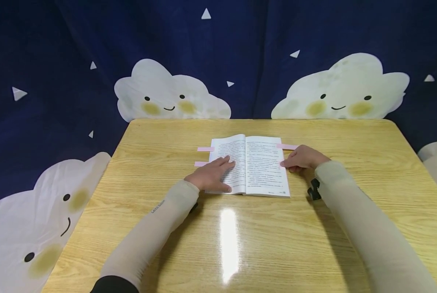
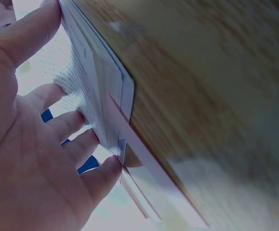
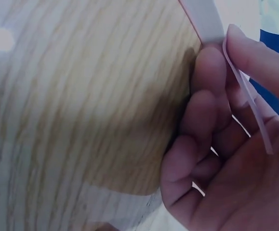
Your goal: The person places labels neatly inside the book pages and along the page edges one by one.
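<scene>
An open book (image 1: 265, 173) with printed pages lies on the table. My left hand (image 1: 212, 173) rests on its left page with the fingers spread. In the left wrist view the palm and fingers (image 2: 64, 125) lie over the page, with the thumb along the near edge. At the right page's outer edge my right hand (image 1: 301, 158) pinches a pale pink sticky strip (image 3: 250, 98) between thumb and index finger, its free end hanging over the palm. The other fingers (image 3: 194, 118) are curled close to the wood.
Pink page tabs (image 1: 205, 149) stick out from the book's left side. Another pink tab (image 1: 288, 146) sticks out at the upper right, just beyond my right hand. The wooden table (image 1: 159, 138) ends at a dark blue curtain (image 1: 247, 44) with white clouds.
</scene>
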`<state>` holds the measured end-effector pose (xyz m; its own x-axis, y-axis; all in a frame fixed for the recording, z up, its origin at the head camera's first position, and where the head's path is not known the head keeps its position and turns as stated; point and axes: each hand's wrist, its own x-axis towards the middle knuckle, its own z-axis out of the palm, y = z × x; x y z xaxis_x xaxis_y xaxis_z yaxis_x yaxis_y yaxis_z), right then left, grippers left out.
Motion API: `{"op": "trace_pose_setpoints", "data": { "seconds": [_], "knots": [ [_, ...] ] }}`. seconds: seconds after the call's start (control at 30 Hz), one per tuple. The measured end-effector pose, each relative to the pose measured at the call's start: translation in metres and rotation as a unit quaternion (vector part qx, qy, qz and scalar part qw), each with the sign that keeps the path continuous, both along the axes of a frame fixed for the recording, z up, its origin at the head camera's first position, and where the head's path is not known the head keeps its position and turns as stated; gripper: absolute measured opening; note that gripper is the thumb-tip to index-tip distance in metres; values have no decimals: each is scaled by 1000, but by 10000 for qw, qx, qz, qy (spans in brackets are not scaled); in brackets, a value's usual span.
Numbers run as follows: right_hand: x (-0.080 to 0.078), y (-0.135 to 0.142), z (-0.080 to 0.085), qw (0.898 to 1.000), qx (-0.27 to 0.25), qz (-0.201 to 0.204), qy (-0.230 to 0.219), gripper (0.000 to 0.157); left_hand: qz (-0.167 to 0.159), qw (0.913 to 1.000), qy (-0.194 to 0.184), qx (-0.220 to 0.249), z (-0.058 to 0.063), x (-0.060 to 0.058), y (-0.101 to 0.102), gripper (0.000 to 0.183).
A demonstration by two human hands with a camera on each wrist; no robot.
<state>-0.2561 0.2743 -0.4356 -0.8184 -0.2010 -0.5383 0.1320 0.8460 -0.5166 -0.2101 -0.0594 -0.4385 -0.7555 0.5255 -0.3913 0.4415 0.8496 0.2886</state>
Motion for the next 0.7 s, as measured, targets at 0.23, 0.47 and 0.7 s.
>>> {"op": "trace_pose_setpoints", "data": {
  "seconds": [0.23,0.47,0.7],
  "knots": [
    [0,-1,1,10000,-16,97,19,38,-24,10000,73,30,1,0,-2,89],
    [2,2,1,9996,-71,275,-92,40,-55,10000,-13,62,1,1,-1,88],
    [-1,-3,1,9997,168,102,-121,42,-2,10000,2,23,0,1,-1,88]
  ]
}}
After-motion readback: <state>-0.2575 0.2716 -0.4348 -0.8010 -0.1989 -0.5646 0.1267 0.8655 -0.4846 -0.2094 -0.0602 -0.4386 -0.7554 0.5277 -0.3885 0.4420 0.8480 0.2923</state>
